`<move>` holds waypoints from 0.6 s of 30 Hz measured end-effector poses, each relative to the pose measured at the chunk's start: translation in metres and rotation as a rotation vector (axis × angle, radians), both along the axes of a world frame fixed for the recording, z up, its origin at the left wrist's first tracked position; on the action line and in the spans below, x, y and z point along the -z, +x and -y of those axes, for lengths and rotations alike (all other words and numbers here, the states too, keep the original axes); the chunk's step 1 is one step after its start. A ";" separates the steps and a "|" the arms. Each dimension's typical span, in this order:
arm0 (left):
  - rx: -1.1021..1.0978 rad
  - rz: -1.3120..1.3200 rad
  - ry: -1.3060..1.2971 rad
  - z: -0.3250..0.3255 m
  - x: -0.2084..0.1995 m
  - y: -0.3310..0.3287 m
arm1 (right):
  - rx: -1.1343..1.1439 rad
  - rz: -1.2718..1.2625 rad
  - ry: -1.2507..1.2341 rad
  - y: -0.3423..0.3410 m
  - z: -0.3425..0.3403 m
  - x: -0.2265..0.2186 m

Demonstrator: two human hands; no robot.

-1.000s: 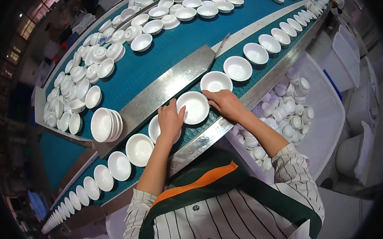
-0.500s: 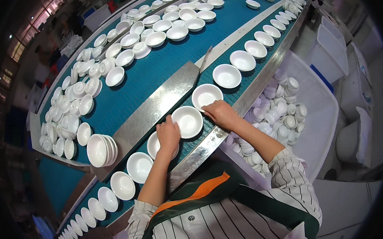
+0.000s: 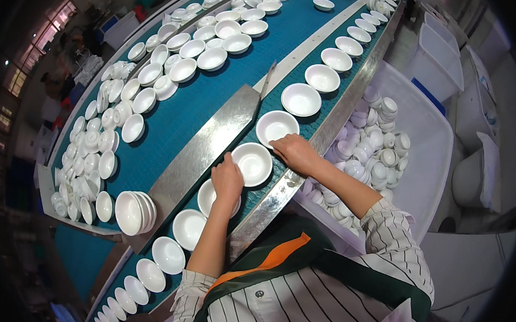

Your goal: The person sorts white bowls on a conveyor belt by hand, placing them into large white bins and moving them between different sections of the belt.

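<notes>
Bowls [image 3: 252, 165] line the teal belt [image 3: 251, 197], lower left to upper right; steel rail [image 3: 275, 201] alongside. Mid-frame, left hand [image 3: 228, 177] half-curled at one bowl's left rim, right hand [image 3: 296, 154] bent over the next bowl's near rim; can't tell if either grips. Risk: uneven push could knock neighbouring rims together, chipping them.

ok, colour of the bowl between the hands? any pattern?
Bowl: white, no pattern visible. Best seen in the head view.

divider [image 3: 201, 149] between fingers [image 3: 228, 158] and open belt [image 3: 196, 111]
</notes>
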State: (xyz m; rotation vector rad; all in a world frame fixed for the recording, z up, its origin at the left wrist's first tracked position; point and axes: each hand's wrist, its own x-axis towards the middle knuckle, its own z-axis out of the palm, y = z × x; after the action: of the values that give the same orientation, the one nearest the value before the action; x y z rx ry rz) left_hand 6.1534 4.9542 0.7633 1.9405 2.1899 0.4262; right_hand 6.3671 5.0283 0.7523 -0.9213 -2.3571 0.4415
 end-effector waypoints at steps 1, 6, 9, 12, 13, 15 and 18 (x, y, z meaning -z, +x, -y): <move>-0.013 -0.018 -0.018 0.002 -0.002 0.000 | -0.025 -0.004 -0.029 0.003 0.001 0.000; 0.082 0.023 0.157 -0.021 -0.018 0.021 | 0.059 -0.170 -0.075 0.031 -0.036 -0.015; 0.108 0.097 0.179 -0.059 -0.033 0.058 | 0.148 -0.090 -0.007 0.052 -0.064 -0.004; -0.030 0.021 -0.125 -0.073 -0.003 0.064 | 0.045 -0.005 -0.037 0.061 -0.065 -0.001; -0.026 0.029 -0.097 -0.074 0.001 0.068 | 0.028 -0.007 -0.031 0.067 -0.063 0.004; -0.029 0.030 -0.036 -0.068 0.007 0.065 | -0.002 -0.040 0.029 0.072 -0.060 0.009; -0.006 0.077 0.072 -0.063 0.011 0.060 | -0.127 -0.064 -0.120 0.080 -0.062 0.000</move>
State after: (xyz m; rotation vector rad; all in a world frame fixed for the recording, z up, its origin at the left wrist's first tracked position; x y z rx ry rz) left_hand 6.2129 5.0173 0.7523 1.9201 2.1609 0.5791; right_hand 6.4473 5.0907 0.7523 -0.8008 -2.3602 0.6601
